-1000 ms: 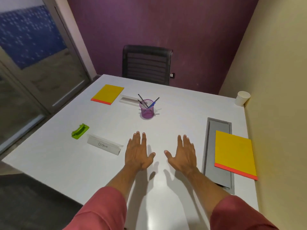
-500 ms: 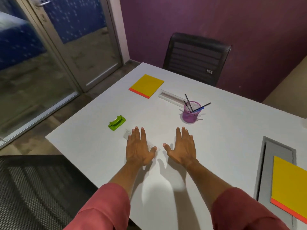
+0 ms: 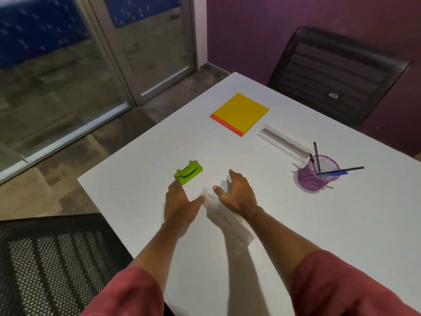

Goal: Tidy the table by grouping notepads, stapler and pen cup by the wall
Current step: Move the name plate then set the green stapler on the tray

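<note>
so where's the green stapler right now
In the head view the green stapler sits near the table's left edge, just beyond the left hand fingertips.

On the table point(image 3: 341, 224), the stapler point(image 3: 188, 172) lies left, the notepad point(image 3: 240, 112) behind it, and the pen cup point(image 3: 317, 173) right, with pens inside.
</note>
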Tool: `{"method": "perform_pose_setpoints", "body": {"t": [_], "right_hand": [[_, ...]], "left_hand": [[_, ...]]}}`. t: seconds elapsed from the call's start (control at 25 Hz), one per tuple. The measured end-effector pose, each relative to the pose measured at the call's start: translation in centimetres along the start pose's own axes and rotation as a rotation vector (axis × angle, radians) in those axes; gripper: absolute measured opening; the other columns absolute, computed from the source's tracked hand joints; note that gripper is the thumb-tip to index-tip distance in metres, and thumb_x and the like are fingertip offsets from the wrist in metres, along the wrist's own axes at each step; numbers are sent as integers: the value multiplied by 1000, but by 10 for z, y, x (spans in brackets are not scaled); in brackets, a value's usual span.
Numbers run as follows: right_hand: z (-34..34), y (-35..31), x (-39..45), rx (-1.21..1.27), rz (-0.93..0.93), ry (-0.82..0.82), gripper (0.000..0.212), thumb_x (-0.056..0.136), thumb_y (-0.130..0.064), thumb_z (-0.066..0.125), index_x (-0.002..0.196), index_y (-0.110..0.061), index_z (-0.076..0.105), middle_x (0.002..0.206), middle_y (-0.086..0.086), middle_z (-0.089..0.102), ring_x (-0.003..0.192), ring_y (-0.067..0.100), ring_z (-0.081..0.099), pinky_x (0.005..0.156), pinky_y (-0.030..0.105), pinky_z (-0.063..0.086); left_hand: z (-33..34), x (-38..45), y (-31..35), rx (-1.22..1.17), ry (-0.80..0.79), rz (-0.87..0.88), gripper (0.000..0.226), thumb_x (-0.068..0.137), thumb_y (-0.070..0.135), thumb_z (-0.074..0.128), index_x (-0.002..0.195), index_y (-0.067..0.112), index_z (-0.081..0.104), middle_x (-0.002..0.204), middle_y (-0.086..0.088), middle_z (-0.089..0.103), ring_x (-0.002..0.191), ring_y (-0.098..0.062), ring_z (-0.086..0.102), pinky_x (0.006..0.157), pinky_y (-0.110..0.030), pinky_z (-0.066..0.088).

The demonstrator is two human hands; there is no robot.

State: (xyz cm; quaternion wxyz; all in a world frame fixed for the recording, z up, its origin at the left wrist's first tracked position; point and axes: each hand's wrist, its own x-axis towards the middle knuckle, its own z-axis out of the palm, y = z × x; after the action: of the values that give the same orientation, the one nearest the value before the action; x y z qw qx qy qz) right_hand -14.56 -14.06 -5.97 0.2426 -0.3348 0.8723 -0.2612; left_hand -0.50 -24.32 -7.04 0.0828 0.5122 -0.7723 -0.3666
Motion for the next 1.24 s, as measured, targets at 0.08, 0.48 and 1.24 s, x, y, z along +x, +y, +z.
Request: {"method": "perform_pose_setpoints", "body": {"t": [0.08, 0.48, 1.24], "right_hand": [[13, -12, 26, 60, 22, -42, 83, 85, -54, 60, 149, -9, 32, 154, 9, 37, 142, 25, 34, 114, 36, 28], [56, -46, 107, 85, -13, -140, 33, 67, -47, 64, 73, -17, 52, 78, 1, 61, 77, 24, 56, 60, 30, 38], [42, -53, 98, 473, 106, 24, 33, 76, -8, 59, 102, -18, 76, 90, 1, 75, 90, 16, 67, 81, 26, 53]], "left_hand": [[1, 20, -6, -168, -15, -81, 74, 71, 38, 81, 132, 13, 47, 132, -16, 53, 123, -35, 52, 102, -51, 47], [5, 71, -16, -378, 92, -235, 62, 55, 45, 71, 106, 9, 68, 119, -19, 64, 112, -36, 59, 94, -50, 51], [-17, 67, 8, -749, 116, -401, 23, 74, 7, 59, 60, 23, 67, 58, 11, 58, 69, -21, 50, 62, -29, 42]]}}
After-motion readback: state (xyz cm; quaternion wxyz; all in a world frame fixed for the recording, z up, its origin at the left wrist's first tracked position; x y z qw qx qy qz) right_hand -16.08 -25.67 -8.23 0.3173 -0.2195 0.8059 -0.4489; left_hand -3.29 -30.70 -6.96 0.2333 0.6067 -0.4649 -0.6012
